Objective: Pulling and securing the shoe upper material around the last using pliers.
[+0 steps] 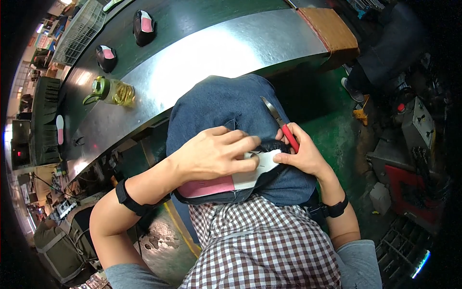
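Note:
Across my lap, on blue cloth, lies a black shoe upper on a form with a pink-and-white sole board (208, 187) facing up. My left hand (216, 153) is over it, fingers curled and thumb close to the index finger by the white part; what they pinch, if anything, is hidden. My right hand (304, 153) presses its thumb on the white end and grips the shoe's edge. In that same hand is a red-handled tool (290, 137) with a pointed metal end aimed up and away; knife or pliers, I cannot tell.
A metal-edged bench (269, 36) curves ahead. On it are two dark shoes (144, 28) with pink-and-white bottoms, a green-lidded bottle (115, 91) and a wire basket (79, 33). A brown pad (329, 31) covers the bench end. Machinery (416, 125) and a person (385, 53) are at right.

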A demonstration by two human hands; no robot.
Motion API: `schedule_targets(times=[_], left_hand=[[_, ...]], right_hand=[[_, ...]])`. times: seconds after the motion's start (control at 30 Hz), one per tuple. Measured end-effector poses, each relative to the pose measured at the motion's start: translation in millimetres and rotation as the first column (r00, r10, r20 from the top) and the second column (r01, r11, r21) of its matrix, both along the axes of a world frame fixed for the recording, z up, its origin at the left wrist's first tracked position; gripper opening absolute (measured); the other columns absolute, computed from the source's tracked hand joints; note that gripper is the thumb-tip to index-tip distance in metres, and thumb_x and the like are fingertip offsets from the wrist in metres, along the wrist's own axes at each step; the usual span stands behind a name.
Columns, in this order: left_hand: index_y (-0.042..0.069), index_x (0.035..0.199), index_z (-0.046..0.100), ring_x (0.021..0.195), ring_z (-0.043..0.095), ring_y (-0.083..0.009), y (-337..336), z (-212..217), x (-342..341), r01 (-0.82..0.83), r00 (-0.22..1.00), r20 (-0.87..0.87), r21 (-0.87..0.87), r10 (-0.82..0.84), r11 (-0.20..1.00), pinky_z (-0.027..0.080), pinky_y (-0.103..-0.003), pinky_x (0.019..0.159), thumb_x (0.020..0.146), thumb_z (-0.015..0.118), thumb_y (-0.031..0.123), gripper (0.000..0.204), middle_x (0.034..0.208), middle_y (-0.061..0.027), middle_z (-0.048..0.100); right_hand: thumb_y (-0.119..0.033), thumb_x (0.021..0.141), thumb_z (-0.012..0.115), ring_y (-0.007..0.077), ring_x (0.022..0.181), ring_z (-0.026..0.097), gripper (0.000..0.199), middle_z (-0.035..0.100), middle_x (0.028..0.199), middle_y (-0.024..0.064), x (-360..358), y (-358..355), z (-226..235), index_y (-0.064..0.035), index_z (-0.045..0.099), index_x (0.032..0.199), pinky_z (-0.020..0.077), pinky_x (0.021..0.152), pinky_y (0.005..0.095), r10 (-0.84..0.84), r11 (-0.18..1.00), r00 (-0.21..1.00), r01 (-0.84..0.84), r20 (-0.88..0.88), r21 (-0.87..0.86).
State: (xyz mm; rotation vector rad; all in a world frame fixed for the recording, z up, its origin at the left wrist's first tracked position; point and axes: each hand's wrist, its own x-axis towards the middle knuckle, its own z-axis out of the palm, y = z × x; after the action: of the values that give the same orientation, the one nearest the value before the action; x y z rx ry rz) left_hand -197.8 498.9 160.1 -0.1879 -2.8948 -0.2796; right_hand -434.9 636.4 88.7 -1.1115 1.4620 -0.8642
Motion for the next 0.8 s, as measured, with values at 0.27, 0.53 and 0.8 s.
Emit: schedule_targets(times=[0.27,0.53,0.8], left_hand=[[0.006,0.084,0.071,0.098,0.057,-0.0162,8.1,-22.4,-5.5,-0.042,0.993,-0.119,-0.138,0.026,0.99,0.048,-0.032,0.073,0.078,0.07,0.025,0.02,0.109,-0.003,0.057],[0.007,0.09,0.068,0.098,0.062,-0.0189,3.0,-10.4,-11.3,0.086,0.994,0.08,-0.229,-0.069,0.97,0.051,-0.031,0.077,0.076,0.066,0.021,0.02,0.103,-0.0052,0.061],[0.008,0.089,0.058,0.076,0.063,-0.0177,2.4,-26.5,-3.4,-0.083,0.989,0.123,0.011,0.081,0.997,0.052,-0.03,0.067,0.078,0.065,0.017,0.017,0.094,-0.0044,0.061]], right_hand=[[-0.027,0.067,0.09,0.0133,0.082,0.047,0.054,0.048,0.088,0.001,1.0,-0.6,0.0,-0.007,0.056,0.103,0.042,0.078,0.0288,-0.008,1.0,1.0,0.008,0.019,-0.011],[-0.026,0.068,0.089,0.0136,0.084,0.048,0.053,0.048,0.089,0.0014,0.3,-0.2,-0.5,-0.0061,0.056,0.104,0.0424,0.08,0.029,-0.002,1.0,1.0,0.002,0.006,-0.026],[-0.027,0.067,0.089,0.0144,0.083,0.049,0.052,0.049,0.089,0.002,0.9,0.2,-0.3,-0.006,0.057,0.102,0.043,0.079,0.0299,-0.019,1.0,1.0,0.019,0.002,-0.001]])
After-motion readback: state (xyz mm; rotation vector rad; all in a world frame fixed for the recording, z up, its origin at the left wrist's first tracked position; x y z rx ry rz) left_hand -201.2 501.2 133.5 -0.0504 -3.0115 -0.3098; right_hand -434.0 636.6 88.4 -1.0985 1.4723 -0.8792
